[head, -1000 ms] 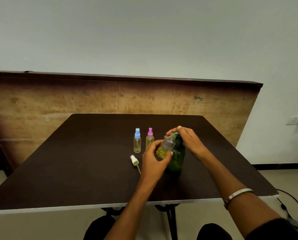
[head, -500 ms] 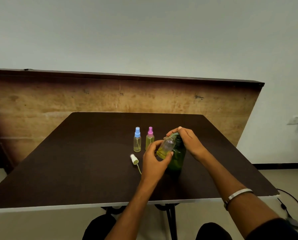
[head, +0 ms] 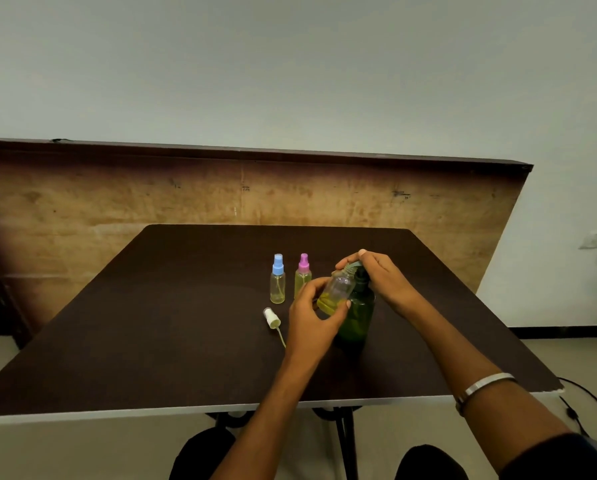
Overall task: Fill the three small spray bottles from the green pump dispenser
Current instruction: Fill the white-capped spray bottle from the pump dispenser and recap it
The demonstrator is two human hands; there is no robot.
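Filling the third spray bottle at the pump

Standing capped on the tabletop (head: 151,341) were the blue-capped bottle (head: 277,284) and pink-capped bottle (head: 303,279); the loose white spray head (head: 272,317) lay nearer. The left hand (head: 312,317) pinched the open bottle (head: 337,292), its long axis tilted, mouth pointing up-right toward the spout. The right hand (head: 380,277) curled over the pump of the upright green pump dispenser (head: 357,315). Good practice, judged here: keep mouth under spout, press slowly.

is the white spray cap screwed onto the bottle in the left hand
No. The white cap lies on the table, apart from the open bottle the left hand holds at the pump.
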